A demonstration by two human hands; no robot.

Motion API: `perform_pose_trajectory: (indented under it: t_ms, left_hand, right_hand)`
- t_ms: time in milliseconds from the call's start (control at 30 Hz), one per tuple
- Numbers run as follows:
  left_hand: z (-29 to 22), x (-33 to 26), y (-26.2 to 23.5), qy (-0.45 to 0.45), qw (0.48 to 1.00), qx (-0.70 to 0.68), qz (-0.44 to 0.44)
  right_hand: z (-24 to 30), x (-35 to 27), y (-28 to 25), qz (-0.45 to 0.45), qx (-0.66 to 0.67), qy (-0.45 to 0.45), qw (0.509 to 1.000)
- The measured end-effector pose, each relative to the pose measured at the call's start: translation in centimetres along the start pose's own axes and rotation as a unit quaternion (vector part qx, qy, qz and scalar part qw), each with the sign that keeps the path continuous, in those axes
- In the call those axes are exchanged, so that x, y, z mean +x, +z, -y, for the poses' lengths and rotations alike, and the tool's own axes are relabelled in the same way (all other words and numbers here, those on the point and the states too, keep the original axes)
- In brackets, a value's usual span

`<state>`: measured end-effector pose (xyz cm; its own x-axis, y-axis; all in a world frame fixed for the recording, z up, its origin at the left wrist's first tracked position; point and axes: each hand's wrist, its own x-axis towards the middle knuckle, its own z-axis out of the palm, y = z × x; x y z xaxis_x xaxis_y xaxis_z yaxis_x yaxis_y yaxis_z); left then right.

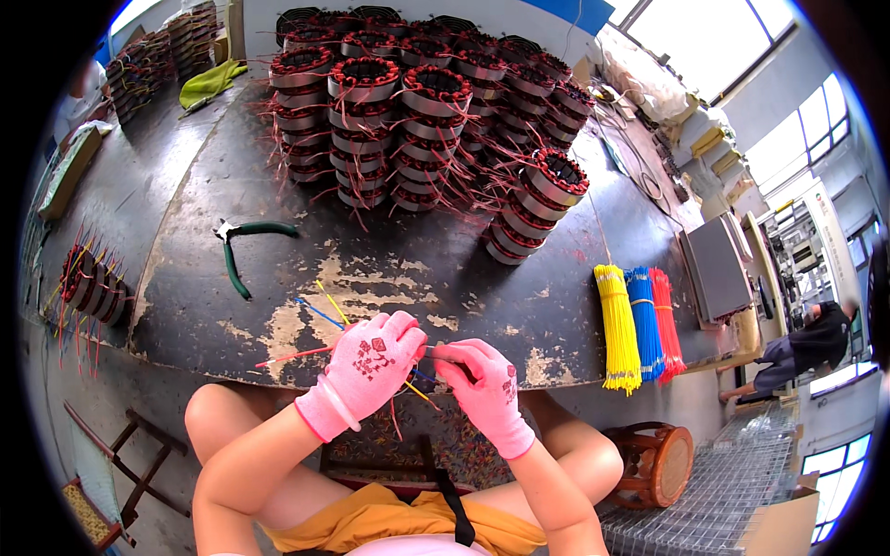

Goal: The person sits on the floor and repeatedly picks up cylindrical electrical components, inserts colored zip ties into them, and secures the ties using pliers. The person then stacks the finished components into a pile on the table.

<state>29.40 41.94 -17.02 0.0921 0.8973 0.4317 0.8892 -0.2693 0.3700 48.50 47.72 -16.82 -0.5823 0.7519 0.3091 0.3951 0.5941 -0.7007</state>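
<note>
Both my hands wear pink gloves with dark print and meet at the table's near edge. My left hand [371, 363] is closed around coloured wires. From it a yellow wire [331, 303], a blue wire [319, 313] and a red wire [295, 355] stick out toward the table, and more wire ends hang below. My right hand [487, 387] pinches a thin dark wire just beside the left fingertips. What the wires join to is hidden by my gloves. Beyond my hands, green-handled cutting pliers [243, 243] lie spread on the worn black table [190, 278].
Tall stacks of wound motor stators [363, 120] fill the far middle, with a shorter stack [538, 206] nearer right. Yellow [618, 329], blue [645, 324] and red wire bundles [666, 324] lie at right. More wired stators [95, 283] sit left. A wooden stool [654, 465] stands below right.
</note>
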Motion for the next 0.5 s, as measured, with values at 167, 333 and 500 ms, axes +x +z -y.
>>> perform_pose_trajectory:
  t_ms: [167,333,500]
  left_hand:
    - [-0.3,-0.3,0.0,-0.012,1.000,-0.019,0.016]
    - [-0.3,-0.3,-0.1,-0.010,0.999,-0.033,0.024]
    - [-0.9,-0.3,-0.2,-0.023,0.998,-0.044,0.033]
  right_hand:
    - [0.0,0.2,-0.2,-0.045,-0.079,-0.098,0.991]
    - [0.4,0.4,-1.1,0.031,0.106,0.044,0.993]
    - [0.6,1.2,-1.5,0.073,0.143,0.125,0.979]
